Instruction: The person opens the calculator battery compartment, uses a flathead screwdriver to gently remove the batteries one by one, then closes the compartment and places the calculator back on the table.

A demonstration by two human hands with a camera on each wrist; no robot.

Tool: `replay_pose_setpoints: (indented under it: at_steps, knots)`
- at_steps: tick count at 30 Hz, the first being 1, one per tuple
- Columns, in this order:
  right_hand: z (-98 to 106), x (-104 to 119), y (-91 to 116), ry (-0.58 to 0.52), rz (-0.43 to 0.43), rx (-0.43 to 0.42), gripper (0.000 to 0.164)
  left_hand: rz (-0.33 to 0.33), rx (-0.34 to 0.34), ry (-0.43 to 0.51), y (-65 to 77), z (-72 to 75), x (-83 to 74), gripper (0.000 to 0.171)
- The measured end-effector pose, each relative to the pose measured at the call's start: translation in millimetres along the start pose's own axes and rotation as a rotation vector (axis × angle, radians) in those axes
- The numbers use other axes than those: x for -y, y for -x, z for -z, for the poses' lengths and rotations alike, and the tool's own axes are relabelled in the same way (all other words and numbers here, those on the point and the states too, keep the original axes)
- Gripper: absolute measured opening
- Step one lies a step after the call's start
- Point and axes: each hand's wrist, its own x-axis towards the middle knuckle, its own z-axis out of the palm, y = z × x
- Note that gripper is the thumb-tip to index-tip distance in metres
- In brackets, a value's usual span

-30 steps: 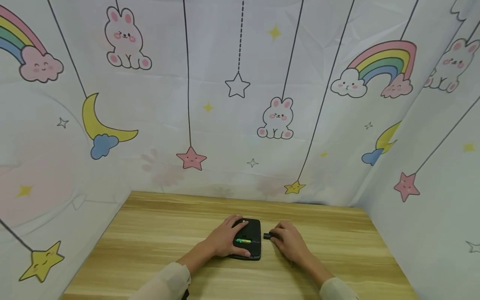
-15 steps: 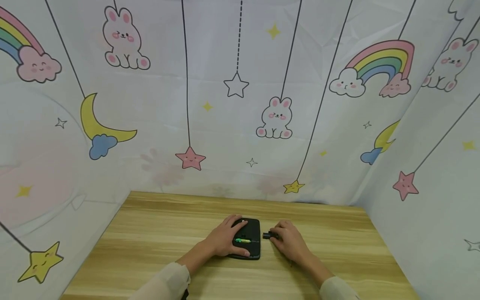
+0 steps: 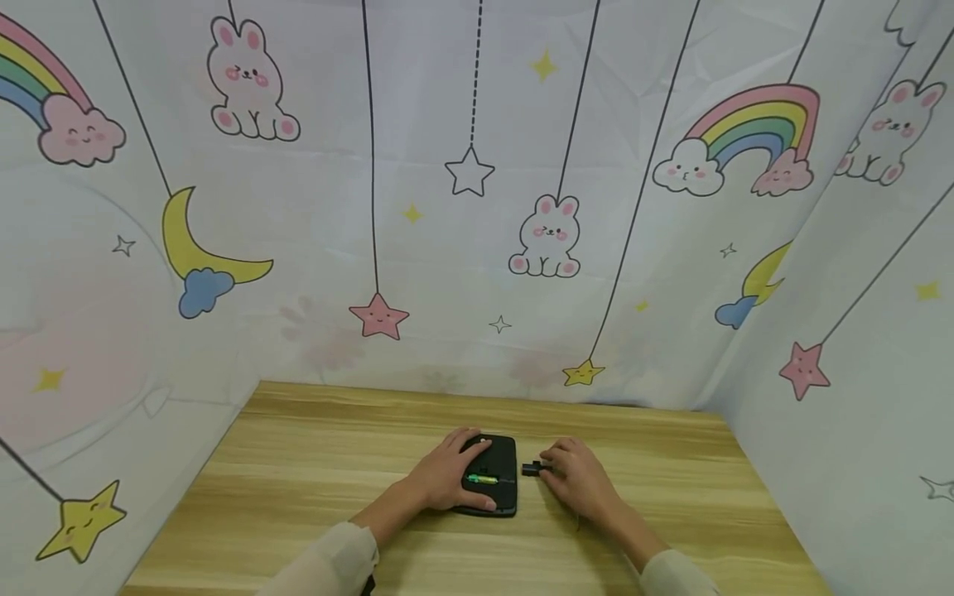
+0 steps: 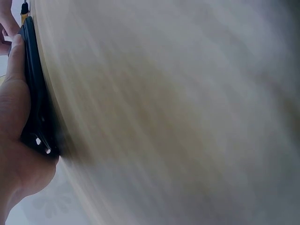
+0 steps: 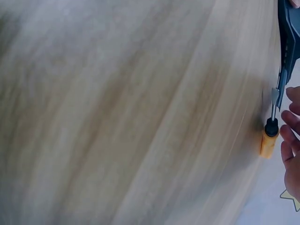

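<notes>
A flat black device [image 3: 503,497], shaped like a calculator, lies back side up on the table. In its open slot sits a green and yellow battery [image 3: 486,479]. My left hand [image 3: 445,476] rests spread over the device's left part, with straight fingers and the thumb near its front edge. Just right of the device, the fingertips of my right hand [image 3: 585,482] pinch the right end of a small black battery cover [image 3: 531,469]. A screwdriver with an orange handle [image 5: 268,143] lies beside my right hand in the right wrist view, mostly hidden in the head view.
The wooden table [image 3: 335,447] has a light striped grain. Behind and beside it hangs a white curtain [image 3: 447,248] printed with rabbits, stars and rainbows.
My right fingers have drawn slightly to the right, so more of the black cover shows. The left hand and the device have stayed in place.
</notes>
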Motion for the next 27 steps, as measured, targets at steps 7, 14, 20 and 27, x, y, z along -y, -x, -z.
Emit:
replay_pose_setpoints:
  at_steps: [7,14,20,27]
  knots:
    - [6.0,-1.7,2.3,-0.041,-0.099,0.004,0.025,0.004,0.002,0.002,0.0,-0.7,0.5,0.104]
    - [10.3,-5.6,4.7,-0.059,-0.153,0.020,0.026,-0.001,0.001,0.005,1.2,1.7,-0.9,0.104]
    - [12.7,-11.4,6.6,-0.054,-0.198,0.021,0.030,0.002,-0.001,0.008,1.4,2.2,-1.2,0.104]
    - [14.9,-17.9,7.1,-0.026,-0.211,0.016,0.032,0.001,-0.007,0.007,1.9,2.7,-2.2,0.104]
